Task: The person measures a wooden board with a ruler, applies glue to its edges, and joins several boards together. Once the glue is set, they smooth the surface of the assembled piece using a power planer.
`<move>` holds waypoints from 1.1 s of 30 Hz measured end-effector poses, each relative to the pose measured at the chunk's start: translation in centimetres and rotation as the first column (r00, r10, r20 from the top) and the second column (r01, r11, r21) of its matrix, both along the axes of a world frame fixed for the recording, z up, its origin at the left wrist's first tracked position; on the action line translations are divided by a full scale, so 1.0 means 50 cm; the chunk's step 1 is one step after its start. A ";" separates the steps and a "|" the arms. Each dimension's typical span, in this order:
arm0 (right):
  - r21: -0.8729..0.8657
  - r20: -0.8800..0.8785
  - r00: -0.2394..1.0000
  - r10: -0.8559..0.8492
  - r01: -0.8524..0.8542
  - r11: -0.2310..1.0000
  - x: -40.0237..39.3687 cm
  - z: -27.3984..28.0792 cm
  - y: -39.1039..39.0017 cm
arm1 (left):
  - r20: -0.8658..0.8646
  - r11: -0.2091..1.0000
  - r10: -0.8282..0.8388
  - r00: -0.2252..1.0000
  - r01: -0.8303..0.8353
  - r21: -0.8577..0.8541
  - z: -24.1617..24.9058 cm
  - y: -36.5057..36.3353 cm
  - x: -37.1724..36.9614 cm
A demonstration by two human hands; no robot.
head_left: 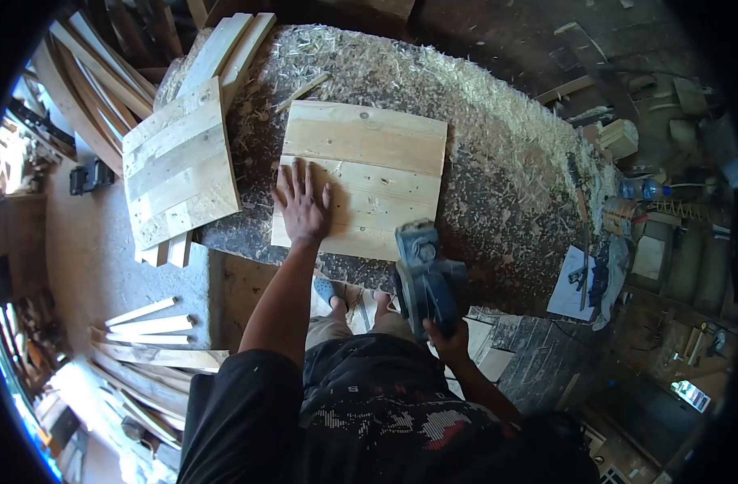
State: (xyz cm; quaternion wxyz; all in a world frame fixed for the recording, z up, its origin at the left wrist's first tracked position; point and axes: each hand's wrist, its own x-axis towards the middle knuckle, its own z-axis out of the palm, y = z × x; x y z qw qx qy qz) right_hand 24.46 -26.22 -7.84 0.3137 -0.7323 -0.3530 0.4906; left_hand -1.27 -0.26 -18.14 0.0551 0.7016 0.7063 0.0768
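Observation:
A pale panel of joined boards [385,189] lies on the workbench before me. My left hand [304,210] rests flat on its left part, fingers spread, holding nothing. Down at the panel's lower right corner, my right hand [448,343] is wrapped round the rear handle of a dark electric planer [428,278]. The planer's front end overlaps the panel's corner in this view, and its body reaches back past the bench's near edge toward me. Parts of the right fingers are hidden behind the handle.
Curly shavings [498,101] cover the workbench [498,242]. Another joined panel [179,165] sits at left over long boards [224,52]. A thin wood strip [303,91] lies behind my panel. At right are white paper [571,282] and a plastic bottle [645,189]. Timber [159,355] is stacked lower left.

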 end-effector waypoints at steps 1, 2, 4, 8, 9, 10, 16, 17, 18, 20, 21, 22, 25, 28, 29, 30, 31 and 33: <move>-0.015 -0.014 1.000 -0.012 0.011 1.000 -0.014 0.011 0.021 | -0.005 1.000 -0.002 1.000 0.003 0.003 -0.003 -0.002 -0.001; 0.030 -0.013 1.000 -0.020 0.020 0.999 -0.025 -0.001 0.077 | -0.013 1.000 -0.003 1.000 0.003 0.009 -0.005 -0.001 -0.002; 0.103 -0.013 0.999 -0.041 0.042 0.994 -0.066 0.008 0.221 | 0.008 1.000 0.002 1.000 -0.002 0.005 -0.009 0.000 -0.003; 0.288 -0.124 0.991 0.056 -0.018 0.957 -0.108 0.016 0.477 | 0.025 0.999 -0.006 1.000 0.004 0.049 -0.017 0.004 -0.011; 0.290 -0.132 0.988 0.086 -0.045 0.956 -0.111 0.015 0.513 | 0.031 0.998 -0.013 0.999 0.012 0.055 -0.018 -0.004 -0.009; 0.263 -0.155 0.983 0.102 -0.059 0.963 -0.108 0.012 0.524 | 0.047 0.999 -0.018 0.999 0.016 0.049 -0.018 -0.013 -0.005; 0.115 -0.173 0.985 0.002 0.018 0.993 -0.099 -0.017 0.237 | 0.094 1.000 -0.004 0.996 0.004 0.005 -0.006 -0.004 -0.010; 0.121 -0.061 0.998 -0.034 0.041 0.992 -0.108 -0.006 0.158 | 0.093 1.000 0.001 0.996 0.000 -0.010 -0.002 -0.002 -0.010; 0.089 -0.122 0.990 -0.065 0.076 0.993 -0.115 -0.005 0.088 | 0.087 1.000 0.001 0.996 0.001 -0.028 -0.001 -0.001 -0.010; 0.001 -0.178 0.974 -0.142 0.145 0.989 -0.142 0.040 0.034 | 0.088 1.000 0.004 0.996 -0.005 0.015 -0.001 0.003 -0.010; 0.016 -0.170 0.978 -0.116 0.121 0.993 -0.146 0.038 0.047 | 0.085 1.000 -0.001 0.996 -0.002 0.031 -0.002 -0.003 -0.010; 0.032 -0.163 0.982 -0.091 0.098 0.995 -0.147 0.031 0.078 | 0.104 1.000 0.000 0.995 -0.003 0.029 -0.002 -0.003 -0.010; 0.087 -0.091 0.995 -0.034 0.042 0.995 -0.165 0.022 0.265 | 0.109 1.000 -0.006 0.994 0.004 0.020 -0.003 -0.003 -0.012; 0.264 -0.109 0.991 0.077 -0.045 0.963 -0.181 0.000 0.480 | 0.120 1.000 -0.006 0.993 0.006 -0.003 -0.004 -0.004 -0.015; 0.219 -0.127 0.986 0.105 -0.075 0.973 -0.188 0.021 0.530 | 0.124 1.000 -0.014 0.992 0.013 0.004 -0.004 -0.004 -0.015; 0.234 -0.172 0.979 0.113 -0.071 0.970 -0.189 0.014 0.555 | 0.133 1.000 -0.018 0.991 0.019 -0.002 0.002 -0.006 -0.016; 0.252 -0.214 0.969 0.123 -0.067 0.965 -0.190 0.011 0.577 | 0.131 1.000 -0.020 0.991 0.021 -0.002 0.000 -0.008 -0.014; 0.271 -0.244 0.960 0.138 -0.069 0.960 -0.187 0.015 0.565 | 0.131 1.000 -0.017 0.991 0.017 0.000 -0.005 -0.004 -0.015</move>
